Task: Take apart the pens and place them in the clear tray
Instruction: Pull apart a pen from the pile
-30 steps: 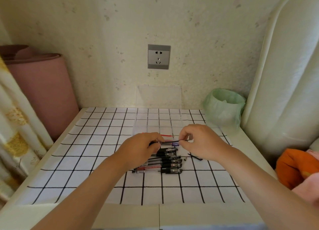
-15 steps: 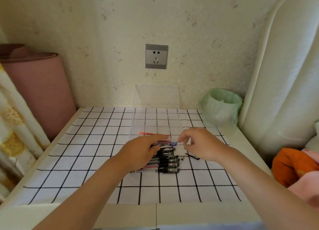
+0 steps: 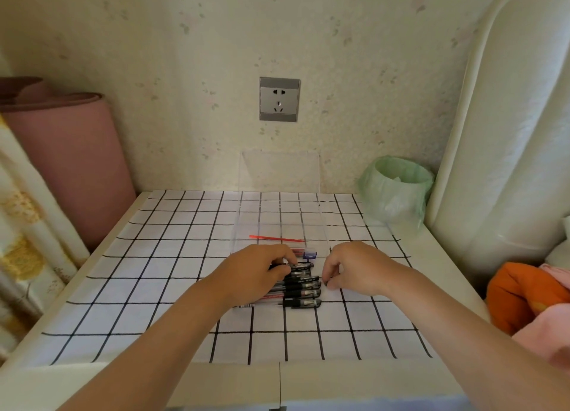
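We're working over the checked cloth (image 3: 148, 287), and the clear tray (image 3: 243, 216) is sitting at the far middle of it, just beyond the pens, so nothing's travelling far.

Our left hand (image 3: 256, 271) is lying across the left end of the row of pens (image 3: 303, 293). Its fingers are curling round the far pen (image 3: 303, 265), the one nearest the tray. Our right hand (image 3: 354, 268) is hovering just right of the row, fingers bent down toward the cloth. There's a dark speck (image 3: 327, 284) at the fingertips, but we can't tell whether they're pinching it or closing on nothing. The other pens are lying side by side, touching, black ends pointing right.

For this step we're thinking: lift that far pen clear of its neighbours before twisting, or we're going to be rolling the whole row. The left hand should be clamping the barrel while the right is taking the tip end and unscrewing. Doing that over the tray means a loose bit is dropping inside, not bouncing off the cloth.

In the tray a red refill (image 3: 274, 239) is lying crosswise. A little blue piece (image 3: 310, 254) is sitting right at the near wall, inside or outside we can't tell. Small bits are the ones getting lost here, so we're keeping them pinched until they're over the tray.
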{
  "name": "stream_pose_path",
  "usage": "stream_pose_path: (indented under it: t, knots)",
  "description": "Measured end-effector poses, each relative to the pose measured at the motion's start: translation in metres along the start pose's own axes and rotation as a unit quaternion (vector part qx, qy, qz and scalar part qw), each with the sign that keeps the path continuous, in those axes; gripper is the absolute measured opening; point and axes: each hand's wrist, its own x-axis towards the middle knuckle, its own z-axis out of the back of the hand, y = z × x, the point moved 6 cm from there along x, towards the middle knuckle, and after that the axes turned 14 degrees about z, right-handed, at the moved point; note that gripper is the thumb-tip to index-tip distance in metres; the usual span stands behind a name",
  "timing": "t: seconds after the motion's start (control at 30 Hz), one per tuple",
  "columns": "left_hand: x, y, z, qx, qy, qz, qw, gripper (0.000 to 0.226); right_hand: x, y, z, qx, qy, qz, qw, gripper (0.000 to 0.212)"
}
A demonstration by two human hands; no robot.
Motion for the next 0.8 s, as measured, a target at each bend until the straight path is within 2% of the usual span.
stream_pose_path:
  t: [0.1, 0.23, 0.8]
  knots:
    - [0.000, 0.000, 0.001, 0.006, -0.006, -0.003, 1.000, 0.015, 0.000, 0.009, 0.011, -0.001, -0.071, 0.024, 0.997, 0.006]
    - [0.000, -0.001, 0.003, 0.002, -0.009, -0.009, 1.000, 0.015, 0.002, 0.025, 0.018, 0.086, -0.148, 0.053, 0.984, 0.004]
    - [-0.005, -0.004, 0.006, -0.050, -0.001, -0.019, 0.999, 0.013, 0.009, 0.041, 0.011, 0.154, -0.150, 0.063, 0.975, 0.009]
